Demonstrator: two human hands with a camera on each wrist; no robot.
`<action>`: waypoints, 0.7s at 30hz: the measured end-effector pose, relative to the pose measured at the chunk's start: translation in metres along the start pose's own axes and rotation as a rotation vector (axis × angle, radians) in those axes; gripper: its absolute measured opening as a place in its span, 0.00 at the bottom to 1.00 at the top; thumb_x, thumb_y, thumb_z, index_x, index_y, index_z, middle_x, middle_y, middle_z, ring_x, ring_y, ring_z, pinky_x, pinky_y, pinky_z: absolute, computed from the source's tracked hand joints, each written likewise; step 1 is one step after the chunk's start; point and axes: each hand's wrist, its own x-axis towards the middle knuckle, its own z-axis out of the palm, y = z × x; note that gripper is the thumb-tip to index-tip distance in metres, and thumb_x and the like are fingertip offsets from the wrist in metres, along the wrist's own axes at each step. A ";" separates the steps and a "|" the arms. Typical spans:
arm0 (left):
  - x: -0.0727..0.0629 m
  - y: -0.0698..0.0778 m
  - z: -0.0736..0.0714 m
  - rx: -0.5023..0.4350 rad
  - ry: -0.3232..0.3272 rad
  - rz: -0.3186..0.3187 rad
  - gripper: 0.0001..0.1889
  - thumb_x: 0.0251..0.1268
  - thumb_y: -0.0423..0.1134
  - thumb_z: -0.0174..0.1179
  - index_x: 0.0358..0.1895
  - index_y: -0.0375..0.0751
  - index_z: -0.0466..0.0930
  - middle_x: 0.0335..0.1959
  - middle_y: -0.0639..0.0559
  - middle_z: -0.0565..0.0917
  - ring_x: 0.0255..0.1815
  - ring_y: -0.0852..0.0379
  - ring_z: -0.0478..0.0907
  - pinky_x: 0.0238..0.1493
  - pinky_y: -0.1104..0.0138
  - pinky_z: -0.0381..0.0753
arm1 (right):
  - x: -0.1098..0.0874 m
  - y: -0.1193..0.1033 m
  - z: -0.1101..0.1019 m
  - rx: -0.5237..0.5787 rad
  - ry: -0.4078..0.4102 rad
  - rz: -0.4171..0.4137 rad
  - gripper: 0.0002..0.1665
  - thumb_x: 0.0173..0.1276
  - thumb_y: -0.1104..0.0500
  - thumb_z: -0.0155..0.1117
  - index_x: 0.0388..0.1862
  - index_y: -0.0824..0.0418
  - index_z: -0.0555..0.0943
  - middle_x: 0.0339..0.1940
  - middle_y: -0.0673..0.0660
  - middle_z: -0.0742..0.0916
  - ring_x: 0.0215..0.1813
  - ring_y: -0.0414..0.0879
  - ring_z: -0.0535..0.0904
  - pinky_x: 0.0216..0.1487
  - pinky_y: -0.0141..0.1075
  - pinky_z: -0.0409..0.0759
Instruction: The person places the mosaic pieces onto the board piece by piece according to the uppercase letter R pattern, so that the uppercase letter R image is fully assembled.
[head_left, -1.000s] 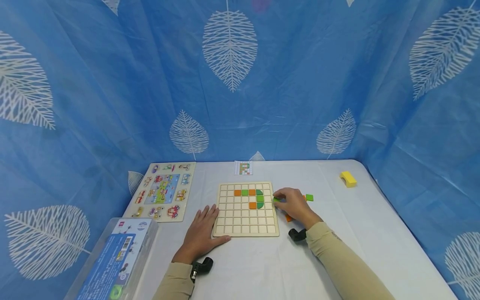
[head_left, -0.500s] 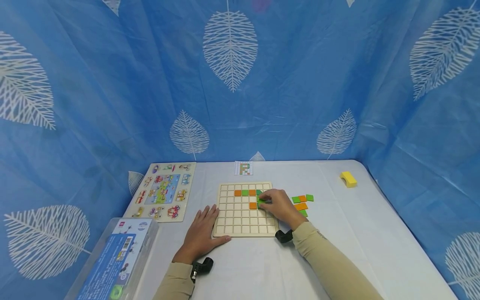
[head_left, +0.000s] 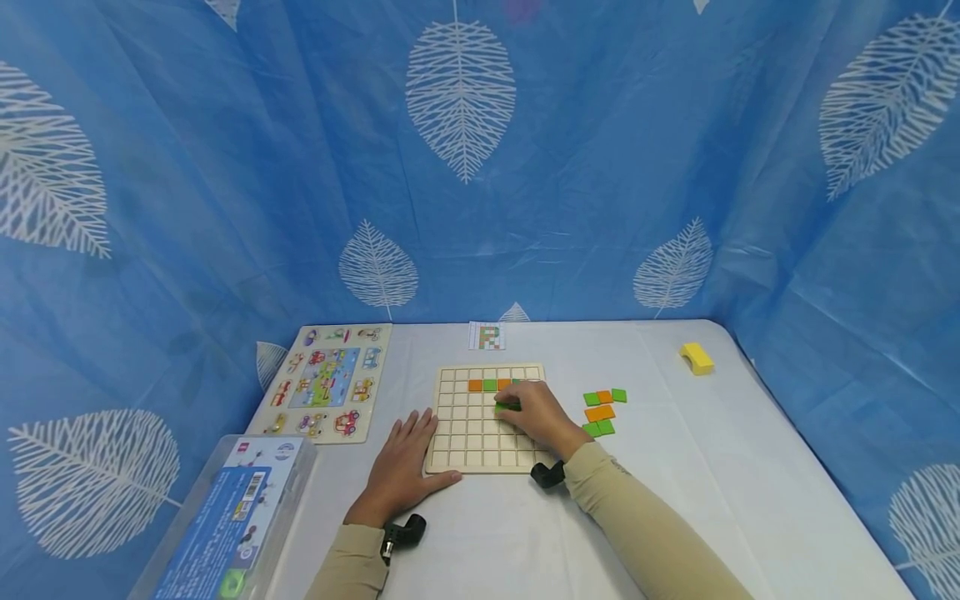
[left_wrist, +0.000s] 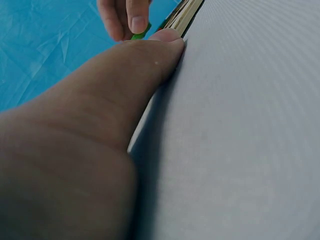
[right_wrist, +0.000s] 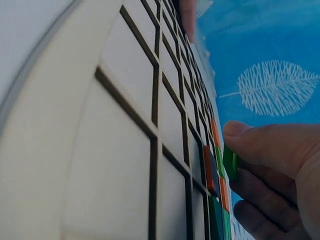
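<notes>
My right hand (head_left: 536,412) pinches a green tile (right_wrist: 230,163) between thumb and fingers, close over the upper middle of the wooden grid board (head_left: 468,461). On the board, orange and green tiles lie in a row; an orange tile (head_left: 476,386) sits at its left end, a green tile (head_left: 490,385) beside it. Tiles right of and below that row are partly hidden by the right hand. My left hand (head_left: 405,454) rests with fingers spread at the board's left edge, its thumb (left_wrist: 145,55) along the near corner.
Several loose green and orange tiles (head_left: 600,412) lie right of the board. Behind it is a small pattern card (head_left: 487,336). A picture puzzle board (head_left: 378,358) and a plastic box (head_left: 288,492) stand left; a yellow arch block (head_left: 697,358) sits far right.
My right hand has moved left from beside the loose tiles to over the board, carrying the green tile. The left hand stays in place.
</notes>
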 end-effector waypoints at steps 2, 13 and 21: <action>0.000 -0.001 0.000 -0.002 -0.004 -0.001 0.60 0.56 0.79 0.64 0.82 0.36 0.63 0.82 0.43 0.62 0.83 0.41 0.53 0.82 0.47 0.49 | 0.002 -0.002 0.003 0.009 -0.006 -0.010 0.15 0.69 0.62 0.78 0.53 0.61 0.90 0.48 0.51 0.90 0.50 0.45 0.86 0.53 0.41 0.86; 0.002 0.000 0.000 -0.011 -0.014 -0.005 0.60 0.57 0.80 0.62 0.82 0.36 0.62 0.83 0.43 0.61 0.84 0.41 0.52 0.82 0.48 0.47 | 0.010 -0.007 0.017 -0.056 -0.013 -0.072 0.12 0.68 0.63 0.78 0.50 0.61 0.91 0.47 0.52 0.90 0.47 0.44 0.85 0.48 0.36 0.86; 0.001 0.001 -0.002 -0.011 -0.013 -0.007 0.60 0.58 0.79 0.63 0.82 0.37 0.62 0.83 0.44 0.61 0.84 0.42 0.51 0.82 0.49 0.47 | 0.012 -0.007 0.022 -0.072 -0.001 -0.047 0.11 0.67 0.63 0.78 0.49 0.59 0.91 0.45 0.50 0.90 0.44 0.41 0.83 0.45 0.37 0.84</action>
